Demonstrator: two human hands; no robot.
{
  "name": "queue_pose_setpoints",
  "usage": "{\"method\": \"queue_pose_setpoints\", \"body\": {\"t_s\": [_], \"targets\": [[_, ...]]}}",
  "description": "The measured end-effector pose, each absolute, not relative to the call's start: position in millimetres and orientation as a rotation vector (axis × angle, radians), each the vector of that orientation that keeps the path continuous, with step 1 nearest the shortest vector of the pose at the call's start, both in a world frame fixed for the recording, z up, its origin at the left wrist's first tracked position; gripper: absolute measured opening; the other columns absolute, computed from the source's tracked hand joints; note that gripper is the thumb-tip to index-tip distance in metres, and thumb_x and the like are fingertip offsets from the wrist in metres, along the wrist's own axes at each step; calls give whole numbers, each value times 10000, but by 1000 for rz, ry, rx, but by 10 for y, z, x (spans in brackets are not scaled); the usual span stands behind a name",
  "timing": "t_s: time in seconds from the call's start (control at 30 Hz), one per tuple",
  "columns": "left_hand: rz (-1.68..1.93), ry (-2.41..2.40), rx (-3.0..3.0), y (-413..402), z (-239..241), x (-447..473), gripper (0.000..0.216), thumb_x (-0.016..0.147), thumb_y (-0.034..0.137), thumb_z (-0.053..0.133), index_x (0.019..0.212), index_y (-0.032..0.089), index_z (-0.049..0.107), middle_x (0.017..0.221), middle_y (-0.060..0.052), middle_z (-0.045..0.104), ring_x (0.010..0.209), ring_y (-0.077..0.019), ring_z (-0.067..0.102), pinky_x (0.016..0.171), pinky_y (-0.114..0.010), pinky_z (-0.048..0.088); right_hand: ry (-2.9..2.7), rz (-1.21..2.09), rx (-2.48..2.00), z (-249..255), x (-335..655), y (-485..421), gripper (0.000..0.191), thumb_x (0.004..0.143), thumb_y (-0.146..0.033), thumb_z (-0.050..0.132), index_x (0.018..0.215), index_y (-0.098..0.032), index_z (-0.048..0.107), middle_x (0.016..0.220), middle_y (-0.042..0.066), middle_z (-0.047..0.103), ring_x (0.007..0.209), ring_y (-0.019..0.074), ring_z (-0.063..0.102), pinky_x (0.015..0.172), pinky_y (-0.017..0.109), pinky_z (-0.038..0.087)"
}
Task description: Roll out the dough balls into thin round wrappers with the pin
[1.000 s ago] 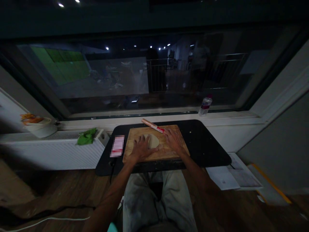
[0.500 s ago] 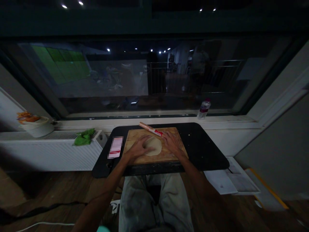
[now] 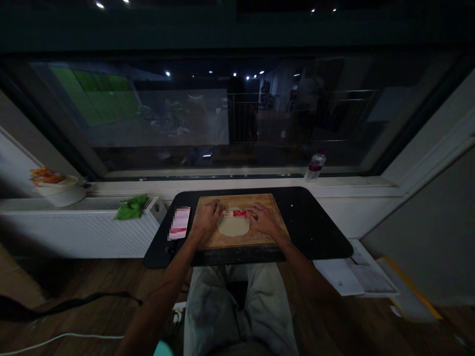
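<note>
A round, flat sheet of pale dough (image 3: 233, 227) lies on a wooden board (image 3: 218, 243). Across its far part rests a rolling pin (image 3: 235, 213) with a red and white label, lying level from side to side. My left hand (image 3: 209, 216) is closed around the pin's left end, and my right hand (image 3: 262, 218) around its right end. Both ends of the pin are hidden under my fingers.
The board sits on a black table (image 3: 311, 232) over my lap. A phone (image 3: 179, 222) lies at its left. A water bottle (image 3: 315, 166) stands on the windowsill. At left, a green cloth (image 3: 131, 207) and a white bowl (image 3: 61, 191) rest by the radiator (image 3: 92, 235).
My left hand has left the dough and taken the rolling pin's left end. The pin has swung from slanting at the dough's far edge to lying straight across the dough.
</note>
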State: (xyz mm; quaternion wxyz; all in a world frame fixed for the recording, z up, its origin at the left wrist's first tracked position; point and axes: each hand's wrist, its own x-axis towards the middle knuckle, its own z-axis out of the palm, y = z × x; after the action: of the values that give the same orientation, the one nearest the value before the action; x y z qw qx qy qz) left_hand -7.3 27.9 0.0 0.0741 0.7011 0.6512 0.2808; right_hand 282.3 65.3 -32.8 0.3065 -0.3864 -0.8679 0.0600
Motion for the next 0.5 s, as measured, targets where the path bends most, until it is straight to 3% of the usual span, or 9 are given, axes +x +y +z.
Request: {"method": "queue_pose_setpoints", "body": {"t_s": [0.13, 0.33, 0.5], "targets": [[590, 2056, 2109, 339, 95, -30, 369, 1154, 331, 530, 1407, 205, 767, 1285, -147, 845, 1195, -271, 792, 1032, -342, 566, -2241, 155, -1083, -299, 2813, 687, 290, 1102, -204, 592, 1202, -243, 861, 1162, 99, 815, 1120, 240, 737, 1043, 366, 599], [239, 2073, 2274, 532, 188, -72, 376, 998, 222, 648, 1344, 225, 797, 1328, -129, 829, 1281, -287, 760, 1118, -350, 557, -2304, 175, -1254, -199, 2740, 871, 332, 1101, -160, 552, 1266, -193, 838, 1287, 122, 784, 1205, 236, 721, 1090, 345, 573], [382, 2044, 2245, 693, 30, -99, 444, 928, 144, 599, 1317, 201, 805, 1308, -136, 829, 1232, -277, 761, 1128, -366, 573, -2387, 171, -1353, -101, 2679, 999, 398, 1074, -125, 568, 1380, -211, 809, 1413, 123, 737, 1285, 234, 697, 1141, 330, 530]]}}
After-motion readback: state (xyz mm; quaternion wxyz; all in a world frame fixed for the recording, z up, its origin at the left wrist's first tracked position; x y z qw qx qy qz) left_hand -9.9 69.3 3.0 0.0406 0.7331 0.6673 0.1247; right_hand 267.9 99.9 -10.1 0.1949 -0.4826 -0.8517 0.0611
